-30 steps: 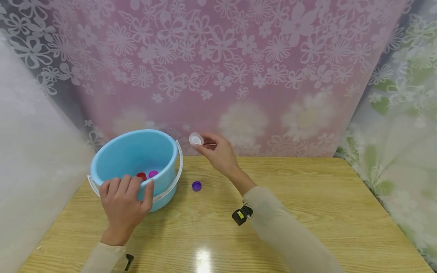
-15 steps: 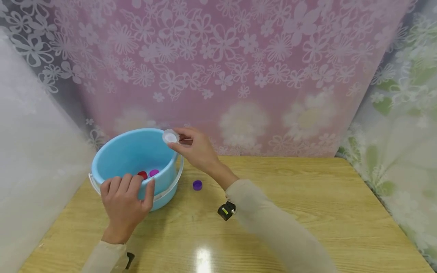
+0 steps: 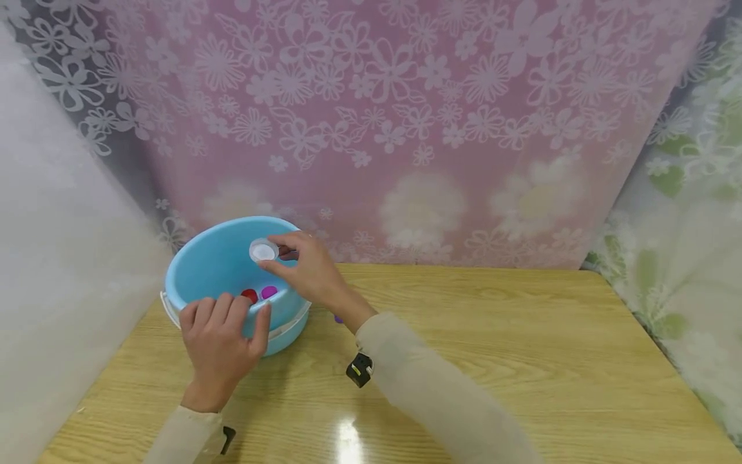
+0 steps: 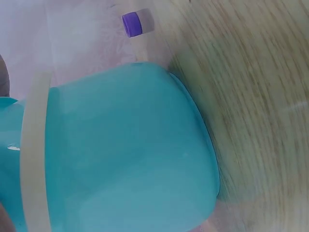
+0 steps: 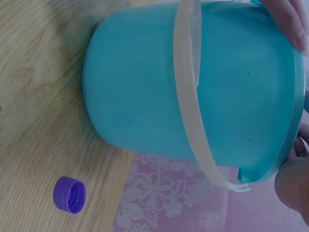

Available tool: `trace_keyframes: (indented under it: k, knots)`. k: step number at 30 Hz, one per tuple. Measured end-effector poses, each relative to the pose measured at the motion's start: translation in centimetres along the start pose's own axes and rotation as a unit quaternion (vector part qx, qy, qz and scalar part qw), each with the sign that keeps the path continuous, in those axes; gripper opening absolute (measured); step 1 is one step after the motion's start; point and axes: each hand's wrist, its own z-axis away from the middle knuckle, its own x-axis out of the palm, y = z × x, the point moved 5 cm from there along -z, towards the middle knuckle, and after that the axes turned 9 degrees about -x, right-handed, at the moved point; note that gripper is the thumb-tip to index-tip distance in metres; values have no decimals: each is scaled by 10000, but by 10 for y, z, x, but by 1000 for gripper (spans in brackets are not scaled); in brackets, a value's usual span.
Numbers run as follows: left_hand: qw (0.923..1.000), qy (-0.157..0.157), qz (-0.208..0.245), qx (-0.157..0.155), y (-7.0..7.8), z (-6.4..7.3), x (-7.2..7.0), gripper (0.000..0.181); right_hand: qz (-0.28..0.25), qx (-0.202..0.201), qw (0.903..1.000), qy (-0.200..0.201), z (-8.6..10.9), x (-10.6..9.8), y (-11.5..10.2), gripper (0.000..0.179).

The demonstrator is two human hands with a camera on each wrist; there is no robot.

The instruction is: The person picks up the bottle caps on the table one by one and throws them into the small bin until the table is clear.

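A light blue bucket point(image 3: 211, 261) with a white handle point(image 5: 190, 111) stands upright at the table's left. My left hand point(image 3: 223, 338) grips its near rim, fingers curled over the edge and thumb to the right. Above the bucket's opening, my right hand point(image 3: 313, 270) pinches a translucent white cap point(image 3: 261, 251) between thumb and fingers. A red cap point(image 3: 249, 296) and a magenta cap point(image 3: 269, 292) lie inside on the bottom. Just right of the bucket, a purple bottle cap point(image 5: 70, 195) rests on the table, mostly hidden by the right forearm in the head view.
The wooden table point(image 3: 493, 348) extends to the right of the bucket. A pink flowered curtain point(image 3: 371, 129) hangs behind it. Pale sheets point(image 3: 64, 258) flank the left side, and a leaf-patterned one point(image 3: 666, 258) the right.
My right hand has moved left with the white cap, from beside the bucket to over its opening. The left hand keeps its grip on the rim.
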Motion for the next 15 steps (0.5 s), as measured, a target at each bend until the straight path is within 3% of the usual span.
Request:
trace_keyframes:
  k: [8, 15]
  knots:
    - [10000, -29, 17, -1, -1, 0, 3, 44, 734, -70, 9973, -49, 2, 5, 2, 48]
    - [10000, 16, -26, -25, -1, 1, 2, 44, 1072, -2, 9942, -84, 2, 10, 4, 49]
